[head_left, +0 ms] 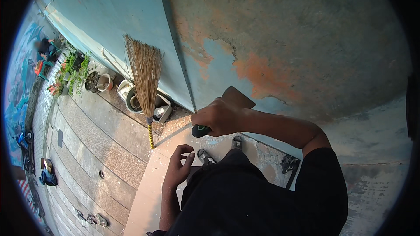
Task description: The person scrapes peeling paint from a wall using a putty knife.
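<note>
My right hand (223, 117) is closed around the handle of a scraper (239, 98). Its dark handle end, with a green mark, pokes out below my fist, and the wide flat blade points up toward the wall (315, 39). Whether the blade touches the wall I cannot tell. That wall has peeling blue paint with orange and bare grey patches. Low in front of my body, my left hand (177, 167) is loosely curled with thumb and fingers apart, holding nothing visible.
A stick broom (146, 72) leans bristles-up at the blue wall corner. Behind it stand pots and a grey tub (162, 110). Potted plants (72, 72) line the paved lane. Farther left are a seated person (45, 49) and a motorbike (27, 150). Paint flakes lie around my sandalled feet.
</note>
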`<action>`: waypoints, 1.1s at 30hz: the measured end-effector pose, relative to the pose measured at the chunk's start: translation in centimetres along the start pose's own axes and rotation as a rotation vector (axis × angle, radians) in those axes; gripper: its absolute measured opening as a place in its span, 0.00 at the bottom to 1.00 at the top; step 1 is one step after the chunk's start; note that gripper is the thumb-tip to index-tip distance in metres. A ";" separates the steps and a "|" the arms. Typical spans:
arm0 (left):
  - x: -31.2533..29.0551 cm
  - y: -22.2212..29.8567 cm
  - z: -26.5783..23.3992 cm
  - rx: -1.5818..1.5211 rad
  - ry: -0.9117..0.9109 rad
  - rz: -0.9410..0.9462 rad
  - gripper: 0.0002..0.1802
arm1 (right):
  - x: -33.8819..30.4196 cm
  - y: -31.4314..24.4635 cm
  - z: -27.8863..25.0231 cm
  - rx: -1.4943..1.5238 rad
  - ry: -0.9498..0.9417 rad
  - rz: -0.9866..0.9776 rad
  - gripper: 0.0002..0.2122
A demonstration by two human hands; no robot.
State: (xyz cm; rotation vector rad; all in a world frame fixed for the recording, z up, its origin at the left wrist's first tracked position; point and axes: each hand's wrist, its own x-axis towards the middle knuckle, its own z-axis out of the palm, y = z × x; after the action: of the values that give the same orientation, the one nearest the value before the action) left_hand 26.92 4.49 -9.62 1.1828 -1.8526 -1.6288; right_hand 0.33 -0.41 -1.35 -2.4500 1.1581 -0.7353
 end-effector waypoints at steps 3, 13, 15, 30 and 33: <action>-0.1 0.7 0.0 0.020 -0.005 0.007 0.11 | -0.1 4.4 -0.5 -0.096 0.000 0.110 0.10; 0.0 1.2 0.1 -0.003 -0.006 0.049 0.12 | 0.6 4.3 -0.7 -0.083 -0.009 0.098 0.10; -0.1 1.4 0.0 0.031 -0.035 0.056 0.12 | 0.3 3.2 0.3 -0.090 -0.181 0.202 0.13; -0.9 2.1 1.9 0.017 -0.065 0.027 0.12 | -1.0 -1.8 -1.5 -0.021 -0.026 0.012 0.12; -0.5 2.7 3.1 0.024 -0.096 0.014 0.12 | 0.0 -1.5 -2.6 -0.068 0.077 -0.124 0.12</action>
State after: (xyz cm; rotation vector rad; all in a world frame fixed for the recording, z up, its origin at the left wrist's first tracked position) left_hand 23.95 6.65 -7.73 1.1170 -1.9395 -1.6882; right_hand -0.21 0.30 1.48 -2.5900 1.0828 -0.8456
